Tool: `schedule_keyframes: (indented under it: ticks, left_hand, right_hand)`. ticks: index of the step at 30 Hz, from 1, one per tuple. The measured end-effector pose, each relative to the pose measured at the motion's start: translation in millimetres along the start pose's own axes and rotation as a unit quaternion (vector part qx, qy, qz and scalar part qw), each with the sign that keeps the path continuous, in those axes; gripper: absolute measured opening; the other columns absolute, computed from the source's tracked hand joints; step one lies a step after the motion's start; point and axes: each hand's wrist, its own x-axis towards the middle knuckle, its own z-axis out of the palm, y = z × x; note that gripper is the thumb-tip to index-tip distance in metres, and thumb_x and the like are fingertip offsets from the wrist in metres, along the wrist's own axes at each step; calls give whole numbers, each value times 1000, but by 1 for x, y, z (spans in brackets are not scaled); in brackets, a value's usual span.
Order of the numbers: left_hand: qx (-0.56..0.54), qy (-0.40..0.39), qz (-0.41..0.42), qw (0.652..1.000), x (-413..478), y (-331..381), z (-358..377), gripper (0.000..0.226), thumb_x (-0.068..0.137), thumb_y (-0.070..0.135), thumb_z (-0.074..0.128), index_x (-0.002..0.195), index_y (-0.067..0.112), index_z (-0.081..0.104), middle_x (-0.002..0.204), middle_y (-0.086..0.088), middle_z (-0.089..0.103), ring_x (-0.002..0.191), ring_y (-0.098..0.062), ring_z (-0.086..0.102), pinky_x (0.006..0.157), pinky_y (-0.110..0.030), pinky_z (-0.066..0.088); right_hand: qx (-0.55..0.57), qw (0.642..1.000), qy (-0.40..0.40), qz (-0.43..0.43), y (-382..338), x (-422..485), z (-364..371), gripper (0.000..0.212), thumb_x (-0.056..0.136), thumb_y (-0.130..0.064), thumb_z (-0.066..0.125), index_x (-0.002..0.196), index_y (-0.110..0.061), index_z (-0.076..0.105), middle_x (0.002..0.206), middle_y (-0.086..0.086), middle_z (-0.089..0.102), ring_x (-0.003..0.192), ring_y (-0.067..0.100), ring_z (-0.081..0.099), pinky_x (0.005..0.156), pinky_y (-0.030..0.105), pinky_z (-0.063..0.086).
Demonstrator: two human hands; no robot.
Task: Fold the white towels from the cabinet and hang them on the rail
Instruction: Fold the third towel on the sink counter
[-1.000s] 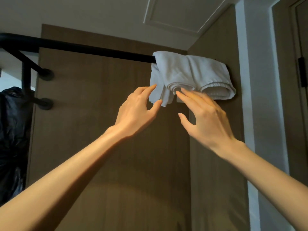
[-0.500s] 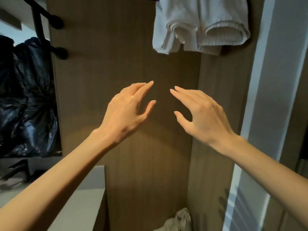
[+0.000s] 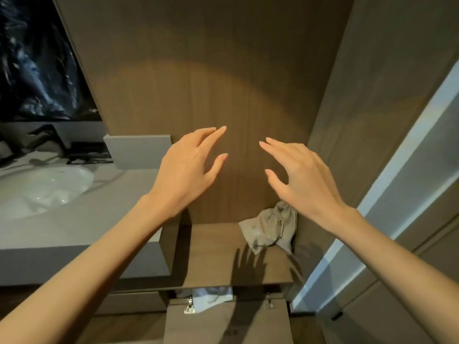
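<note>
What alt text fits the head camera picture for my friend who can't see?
A person's left hand and right hand are held out, open and empty, before a wooden panel. Below, a beige drawstring pouch lies on a wooden shelf; a white towel peeks from the cabinet underneath.
</note>
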Motion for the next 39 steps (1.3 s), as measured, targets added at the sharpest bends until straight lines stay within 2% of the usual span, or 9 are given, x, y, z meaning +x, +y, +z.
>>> schedule_keyframes:
  ticks: [5,11,14,22,26,29,31,34,39]
  left_hand:
    - [-36,-65,-39,996,-66,-24,89,53,97,40,48,147,25,37,143,0,48,128,-17,46,102,-36,45]
    - [-63,-155,-81,983,-169,-59,209,52,98,38,46,148,27,34,144,4,45,129,-14,44,97,-30,44]
    - [-72,-201,-106,971,-226,-83,274,53,98,36,47,148,26,33,143,3,45,128,-14,45,95,-28,43]
    - [-54,-314,-162,934,-362,-158,443,52,98,30,49,148,22,33,149,-4,39,136,-24,38,110,-38,35]
    - [-19,-328,-139,934,-401,-186,508,51,98,30,47,147,29,32,154,-2,29,143,-23,22,118,-47,19]
    - [24,-320,-122,939,-426,-196,543,51,101,35,38,150,34,23,158,1,19,147,-24,11,119,-48,8]
    - [46,-322,-116,939,-440,-198,560,54,102,37,33,152,36,11,161,1,8,148,-25,3,119,-49,3]
    - [64,-299,-103,946,-456,-197,576,60,102,39,32,152,35,-2,162,2,-4,148,-25,-5,120,-48,-2]
    - [57,-234,-99,966,-470,-198,593,65,100,39,39,152,32,0,162,1,-1,148,-26,-6,119,-47,-4]
  right_hand:
    - [31,997,-62,30,9,-53,93,46,93,-25,59,139,-23,52,139,-5,55,126,15,48,99,37,42]
    - [66,987,-131,61,15,-133,220,32,91,-24,60,123,-22,61,117,-3,64,111,18,55,84,35,50]
    - [73,976,-189,75,17,-177,289,25,92,-26,59,117,-24,62,112,-5,63,107,16,55,77,27,42]
    - [76,923,-358,121,14,-284,473,21,96,-37,49,115,-36,58,112,-13,60,104,8,53,85,29,48]
    - [62,903,-401,141,22,-333,564,19,95,-40,48,111,-38,58,113,-17,60,97,6,54,84,27,47]
    - [58,891,-431,134,32,-366,629,18,95,-36,49,111,-38,59,111,-17,60,86,4,52,80,28,48]
    - [58,887,-440,125,42,-387,671,22,95,-32,51,115,-35,59,113,-14,60,87,4,54,79,27,50]
    - [100,889,-418,156,57,-413,729,23,91,-25,59,113,-31,62,112,-8,63,97,12,62,81,36,55]
    - [101,902,-362,213,77,-432,802,28,87,-17,65,114,-22,64,118,5,61,102,24,61,82,43,54]
